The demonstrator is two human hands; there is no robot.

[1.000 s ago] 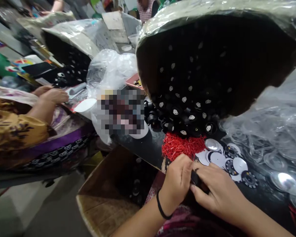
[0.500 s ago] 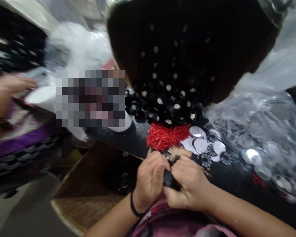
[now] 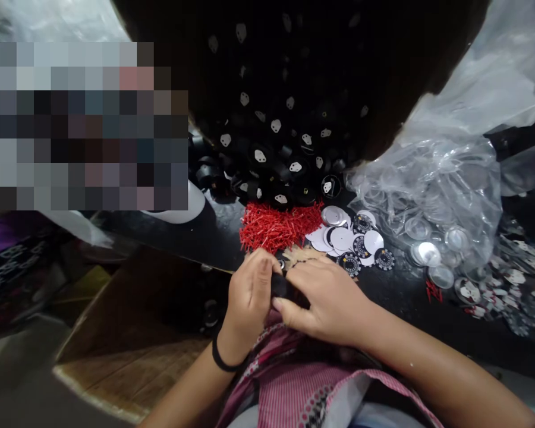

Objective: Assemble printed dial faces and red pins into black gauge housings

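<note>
Close to my body, above my lap, both hands hold a small black part (image 3: 280, 286), mostly hidden by the fingers; it looks like a rounded case. My left hand (image 3: 249, 291), with a black band at the wrist, is closed around its left side. From the right, my right hand (image 3: 323, 297) grips it, thumb pressed against it. Just beyond the hands lies a heap of thin red pointers (image 3: 279, 229). To its right are white discs (image 3: 341, 239) and black printed dials (image 3: 348, 263), overlapping on the black table (image 3: 396, 303).
A big dark container (image 3: 339, 71) spills black round cases (image 3: 259, 156) at the back. Clear lenses (image 3: 427, 254) lie by a transparent plastic bag (image 3: 455, 172) on the right, beside scattered small parts (image 3: 512, 291). An open cardboard box (image 3: 116, 351) stands below the table's left edge.
The view has shifted, so the table's things sit further left and a little higher. Both hands still grip the black part. The other person's hand at the left no longer shows.
</note>
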